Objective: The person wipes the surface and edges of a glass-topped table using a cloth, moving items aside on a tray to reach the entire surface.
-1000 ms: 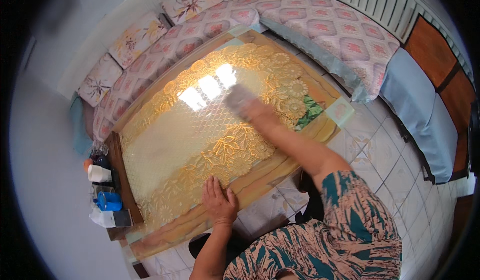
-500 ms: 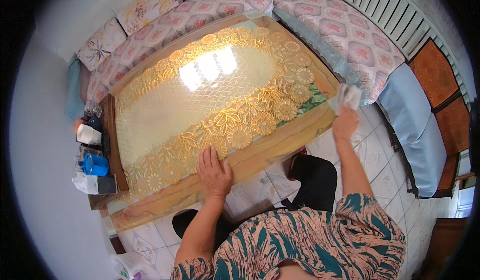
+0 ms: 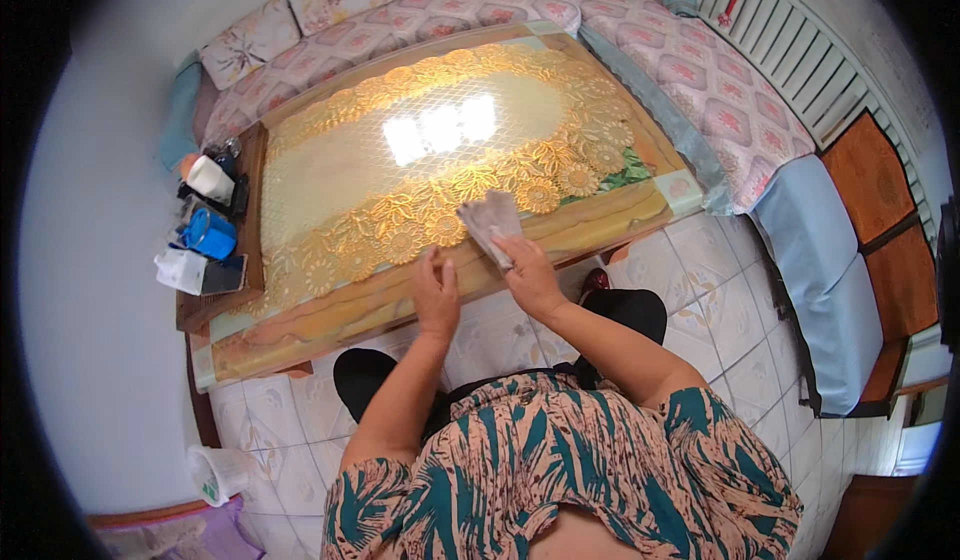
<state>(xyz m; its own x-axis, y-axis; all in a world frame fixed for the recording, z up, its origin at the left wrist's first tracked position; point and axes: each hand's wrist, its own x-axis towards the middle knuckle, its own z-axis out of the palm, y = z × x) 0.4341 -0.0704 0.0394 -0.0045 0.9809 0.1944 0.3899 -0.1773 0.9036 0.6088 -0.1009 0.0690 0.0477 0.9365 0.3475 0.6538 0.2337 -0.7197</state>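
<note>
My right hand [image 3: 532, 278] grips a folded greyish-white cloth [image 3: 490, 224] over the near side of a low table [image 3: 600, 222]. The cloth's upper end fans out above the gold pattern; whether it touches the surface I cannot tell. To its left, my left hand [image 3: 436, 298] is at the table's near edge with nothing in it, its fingers loosely bent and the thumb apart. A gold floral lace-patterned cover [image 3: 420, 222] with a lattice middle lies on the tabletop, which shines with bright window reflections.
A wooden tray [image 3: 254, 222] at the table's left end holds a white cup [image 3: 209, 178], a blue container [image 3: 209, 232] and a tissue pack [image 3: 181, 271]. A patterned sofa [image 3: 700, 90] wraps the far and right sides. A white bin [image 3: 217, 474] stands on the tiled floor at lower left.
My right hand has brought the cloth from the table's right corner leftward to the near middle. My left hand has lifted from lying flat, its fingers now bent. The view has shifted.
</note>
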